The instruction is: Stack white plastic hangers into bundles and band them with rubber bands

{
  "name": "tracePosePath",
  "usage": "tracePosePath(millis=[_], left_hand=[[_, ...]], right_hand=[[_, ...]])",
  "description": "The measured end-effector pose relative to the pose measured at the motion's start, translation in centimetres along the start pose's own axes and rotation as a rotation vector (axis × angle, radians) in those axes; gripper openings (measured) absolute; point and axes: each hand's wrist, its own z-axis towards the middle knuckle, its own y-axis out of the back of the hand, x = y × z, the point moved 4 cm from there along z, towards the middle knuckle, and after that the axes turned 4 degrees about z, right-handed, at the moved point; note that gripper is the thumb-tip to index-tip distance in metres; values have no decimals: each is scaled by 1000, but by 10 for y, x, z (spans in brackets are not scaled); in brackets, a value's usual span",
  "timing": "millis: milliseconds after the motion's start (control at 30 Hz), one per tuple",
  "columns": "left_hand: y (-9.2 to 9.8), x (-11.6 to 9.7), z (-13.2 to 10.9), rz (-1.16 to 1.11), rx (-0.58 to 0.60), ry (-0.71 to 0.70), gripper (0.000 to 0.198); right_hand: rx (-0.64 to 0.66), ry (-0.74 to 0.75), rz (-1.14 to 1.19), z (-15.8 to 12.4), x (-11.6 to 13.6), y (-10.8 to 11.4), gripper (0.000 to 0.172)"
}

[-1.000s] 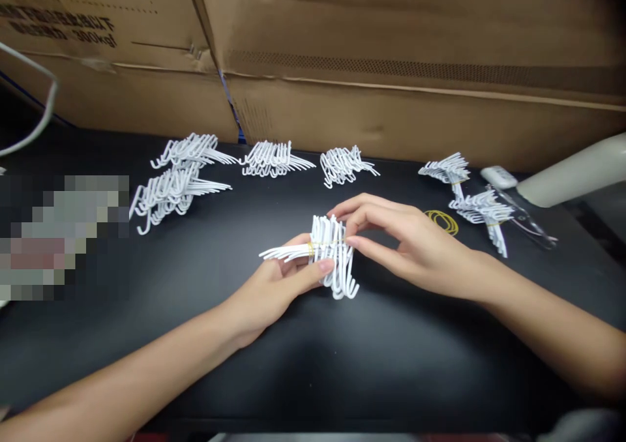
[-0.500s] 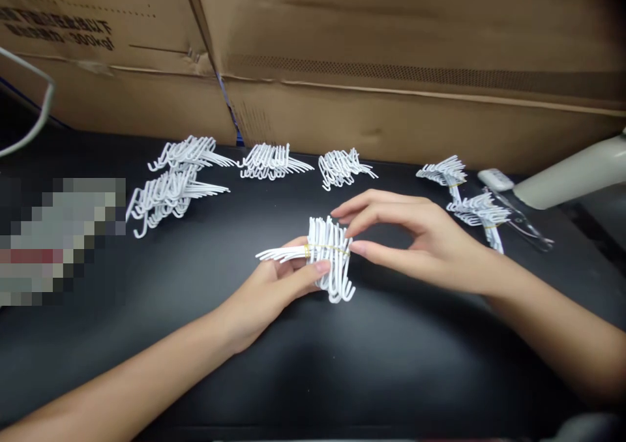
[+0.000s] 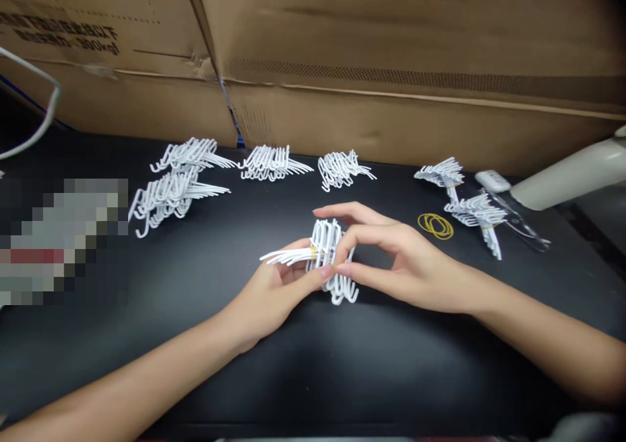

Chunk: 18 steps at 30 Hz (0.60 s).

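My left hand (image 3: 271, 298) is closed around a bundle of white wire hooks (image 3: 345, 292), its thumb lying across the front. The straight ends of the hooks point left, and the curved ends fan out to the right. A yellow rubber band (image 3: 313, 253) wraps the stems. The thumb and index finger of my right hand (image 3: 391, 253) pinch the band at the front of the bundle, beside my left thumb. Those fingertips mostly hide this stretch of band. The other right fingers reach behind the hooks.
Loose yellow rubber bands (image 3: 435, 226) lie right of my hands. Two banded hook bundles (image 3: 476, 210) rest beyond them, near a white case (image 3: 492, 181) and a pale cylinder (image 3: 572, 171). Several hook piles (image 3: 276, 162) line the back, before cardboard boxes (image 3: 391, 116). A blurred-out object (image 3: 63, 240) is left.
My right hand has moved slightly left and down, its thumb and index finger closing at the bundle's front. The loose rubber bands on the table have come into view.
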Motion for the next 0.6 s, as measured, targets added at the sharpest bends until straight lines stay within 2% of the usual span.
tracePosePath(millis=[133, 267, 367, 467, 600], left_hand=[[0, 1, 0, -3, -8, -4, 27], [-1, 0, -1, 7, -6, -27, 28], [-1, 1, -1, -14, -1, -18, 27], [0, 2, 0, -60, 3, 1, 28], [2, 4, 1, -168, 20, 41, 24]], right_hand=[[33, 62, -83, -1, 2, -1, 8], [100, 106, -46, 0, 2, -4, 8], [98, 114, -109, 0, 1, -4, 8], [17, 85, -182, 1, 0, 4, 8], [-171, 13, -154, 2, -2, 18, 7]])
